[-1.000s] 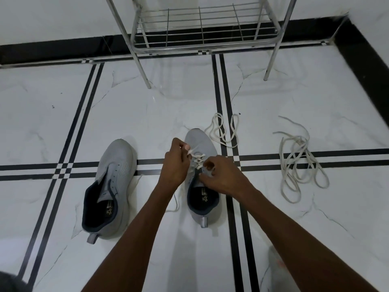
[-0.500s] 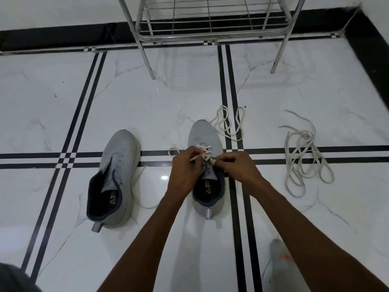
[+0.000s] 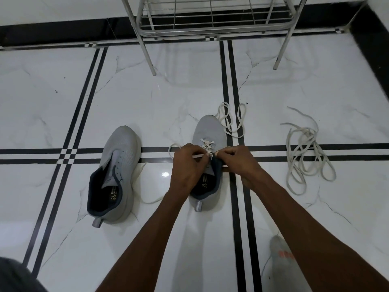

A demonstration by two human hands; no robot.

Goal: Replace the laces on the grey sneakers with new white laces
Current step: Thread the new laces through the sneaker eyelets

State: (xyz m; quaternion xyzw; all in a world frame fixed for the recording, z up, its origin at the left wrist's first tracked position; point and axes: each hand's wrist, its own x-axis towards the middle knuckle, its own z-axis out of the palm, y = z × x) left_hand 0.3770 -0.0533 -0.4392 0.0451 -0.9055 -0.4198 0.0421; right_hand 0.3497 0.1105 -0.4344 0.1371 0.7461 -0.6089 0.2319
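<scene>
Two grey sneakers stand on the white marble floor. The left sneaker (image 3: 119, 163) has bare eyelets and no lace. The right sneaker (image 3: 208, 131) carries a white lace (image 3: 206, 144) crossed through its front eyelets. My left hand (image 3: 187, 165) pinches one lace end over the tongue, and a loop of that lace trails off to the left. My right hand (image 3: 237, 163) pinches the lace at the shoe's right eyelet edge. A second white lace (image 3: 231, 120) lies looped beside the right sneaker's toe.
A tangled pile of off-white laces (image 3: 305, 152) lies on the floor to the right. A metal shoe rack (image 3: 212, 28) stands against the far wall. A grey sock with orange print (image 3: 282, 256) shows at the lower right.
Both hands have drawn closer together over the right sneaker's eyelets, with the lace pulled across between them. The camera has tilted down slightly.
</scene>
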